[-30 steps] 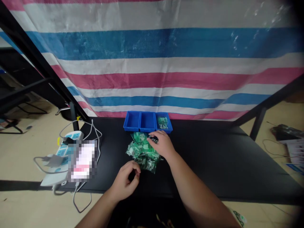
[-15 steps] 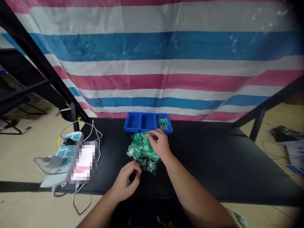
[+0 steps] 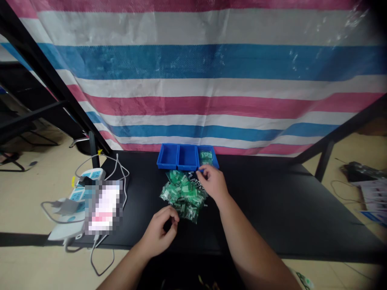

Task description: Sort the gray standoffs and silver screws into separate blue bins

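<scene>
A heap of small clear bags with green and silvery pieces (image 3: 183, 193) lies on the black table. My left hand (image 3: 163, 229) rests at the heap's near left side, thumb and fingers curled together, with nothing visible in them. Over the heap's far right edge is my right hand (image 3: 213, 181), its thumb and forefinger pinched by the front of the right blue bin (image 3: 215, 159). Whether a small piece sits in that pinch cannot be made out. Small loose silvery pieces (image 3: 198, 183) show beside the right hand. Inside the right bin lies bagged green material (image 3: 206, 156).
Two more blue bins, the left one (image 3: 168, 157) and the middle one (image 3: 187, 158), adjoin the right bin. A power strip (image 3: 77, 197) with cables and a blurred-out phone (image 3: 104, 207) lie at the left. A striped sheet (image 3: 205, 88) hangs behind the table (image 3: 272, 209).
My right hand has shifted right, off the top of the heap towards the right bin's front, uncovering small loose silvery pieces. My left hand has stayed in place.
</scene>
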### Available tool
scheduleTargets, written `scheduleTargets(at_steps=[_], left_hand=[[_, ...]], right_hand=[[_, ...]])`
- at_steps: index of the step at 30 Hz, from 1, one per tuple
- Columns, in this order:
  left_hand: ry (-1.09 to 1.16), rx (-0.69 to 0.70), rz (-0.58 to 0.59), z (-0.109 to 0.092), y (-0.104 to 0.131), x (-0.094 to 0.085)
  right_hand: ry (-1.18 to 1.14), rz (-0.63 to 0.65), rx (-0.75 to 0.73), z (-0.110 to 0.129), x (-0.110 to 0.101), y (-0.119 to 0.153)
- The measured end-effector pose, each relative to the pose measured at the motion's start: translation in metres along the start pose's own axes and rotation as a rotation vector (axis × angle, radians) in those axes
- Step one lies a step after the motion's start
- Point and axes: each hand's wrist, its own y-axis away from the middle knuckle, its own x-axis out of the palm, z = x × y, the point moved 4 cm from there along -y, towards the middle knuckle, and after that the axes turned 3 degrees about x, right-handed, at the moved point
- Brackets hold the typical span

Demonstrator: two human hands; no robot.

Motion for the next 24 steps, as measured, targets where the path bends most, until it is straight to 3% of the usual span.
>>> scheduleTargets(at_steps=[3,5,9,13,16,19,24], left_hand=[[-0.003,-0.002,-0.003,-0.001,-0.001,0.000],[0.000,0.000,-0.007,-0.003,-0.001,0.000],[-0.001,0.002,-0.012,-0.003,0.000,-0.001],[0.001,0.000,-0.013,-0.002,0.001,-0.001],[0.003,0.002,-0.007,-0.001,0.001,0.000],[0.004,-0.002,-0.005,0.000,0.001,-0.001],[0.004,-0.008,0.005,0.000,0.000,-0.001]], right_hand=[[-0.009,0.314,-0.225,0.027,0.013,0.011],[0.006,0.469,-0.296,0.035,0.017,0.018],[0.022,0.553,-0.309,0.037,0.016,0.022],[-0.050,0.479,-0.305,0.034,0.013,0.017],[-0.152,0.270,-0.208,0.024,0.009,0.008],[-0.330,0.074,-0.023,0.007,0.006,0.001],[-0.774,-0.007,0.350,-0.024,0.012,-0.006]])
